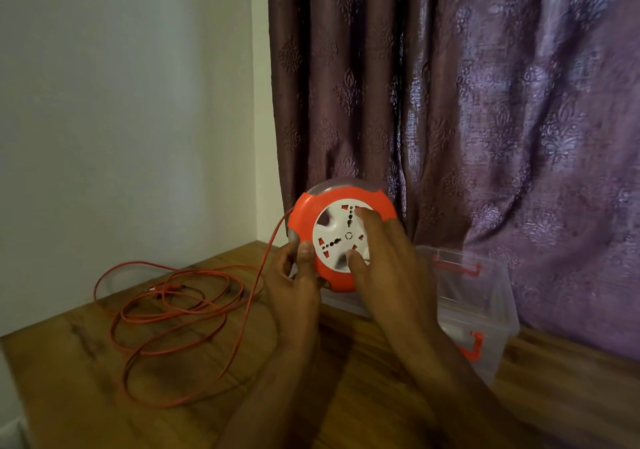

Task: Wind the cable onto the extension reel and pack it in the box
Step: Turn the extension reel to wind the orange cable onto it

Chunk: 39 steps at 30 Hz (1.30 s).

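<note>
An orange extension reel (pixel 304 211) with a white socket face is held upright above the table. My left hand (pixel 294 286) grips its lower left rim, thumb on the front. On the white centre disc rests my right hand (pixel 384 251), fingertips pressed into its recesses. A thin orange cable (pixel 166 306) leaves the reel's left side and lies in loose loops across the wooden table (pixel 86 379). Behind my right hand stands a clear plastic box (pixel 491 296) with orange clasps, lid off.
A white wall (pixel 121 102) rises behind the table's left corner. A purple patterned curtain (pixel 450 85) hangs directly behind the reel and box. The table's left edge runs close to the cable loops.
</note>
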### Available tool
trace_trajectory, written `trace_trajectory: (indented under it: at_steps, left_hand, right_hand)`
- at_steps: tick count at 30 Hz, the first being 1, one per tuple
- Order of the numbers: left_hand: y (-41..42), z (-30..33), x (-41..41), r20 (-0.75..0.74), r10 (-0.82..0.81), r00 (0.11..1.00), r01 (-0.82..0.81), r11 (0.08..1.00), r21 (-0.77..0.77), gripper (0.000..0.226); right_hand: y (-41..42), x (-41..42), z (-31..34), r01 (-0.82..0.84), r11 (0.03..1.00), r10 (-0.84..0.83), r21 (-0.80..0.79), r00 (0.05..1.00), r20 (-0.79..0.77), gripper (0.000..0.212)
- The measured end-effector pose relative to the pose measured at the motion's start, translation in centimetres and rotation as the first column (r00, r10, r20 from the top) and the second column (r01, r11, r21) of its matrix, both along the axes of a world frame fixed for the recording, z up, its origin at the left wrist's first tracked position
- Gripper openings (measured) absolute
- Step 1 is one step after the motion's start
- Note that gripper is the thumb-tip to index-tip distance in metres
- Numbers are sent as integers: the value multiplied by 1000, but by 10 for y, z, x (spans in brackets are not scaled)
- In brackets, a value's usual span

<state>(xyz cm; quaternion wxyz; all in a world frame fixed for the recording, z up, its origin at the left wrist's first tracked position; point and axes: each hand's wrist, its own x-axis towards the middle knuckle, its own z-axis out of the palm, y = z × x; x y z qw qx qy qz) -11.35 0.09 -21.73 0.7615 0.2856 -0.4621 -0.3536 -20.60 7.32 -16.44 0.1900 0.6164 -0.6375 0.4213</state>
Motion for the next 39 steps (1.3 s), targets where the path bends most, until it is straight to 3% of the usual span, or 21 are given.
trace_trajectory:
  at_steps: [3,8,14,21,24,26,28,31,34,37,39]
  left_hand:
    - [-1,-1,0,5,10,1000,-10,1000,-14,25]
    - [0,-2,-2,6,-30,1000,30,1000,3,31]
    - [5,0,-6,57,-9,998,11,999,-35,12]
    - [5,-2,-7,108,-14,994,16,1000,-21,12]
    - [7,-2,-7,108,-31,994,32,999,-15,15]
    - [8,-3,-8,89,-46,995,47,999,-4,31]
    - [9,-4,-8,73,-55,996,54,998,14,40]
    - [9,-3,-7,61,-70,996,68,997,40,42]
    - [9,-3,-6,46,-83,995,81,996,43,43]
    - [7,0,-5,37,-63,997,61,997,53,37]
    - [5,0,-3,31,-54,998,53,997,55,34]
  right_hand:
    - [-1,4,-3,45,994,-30,96,988,-149,61]
    - [-4,3,-5,75,972,-31,224,980,-195,68]
    - [-5,-4,-7,93,991,-82,99,991,-108,61]
    - [-8,-10,-8,54,998,-52,-14,995,82,51]
    - [-10,-12,-8,48,999,-40,-26,970,241,45]
    - [-14,-13,-7,-18,999,4,29,910,416,46]
    - [-17,-13,-6,-164,985,94,59,784,614,48]
    - [-18,-13,-5,-277,959,155,59,687,710,46]
    - [-16,-11,-3,-179,979,89,94,798,596,46]
    - [-8,-8,-2,-15,1000,7,24,951,309,43]
    - [-3,-6,-1,12,1000,-13,9,994,112,52]
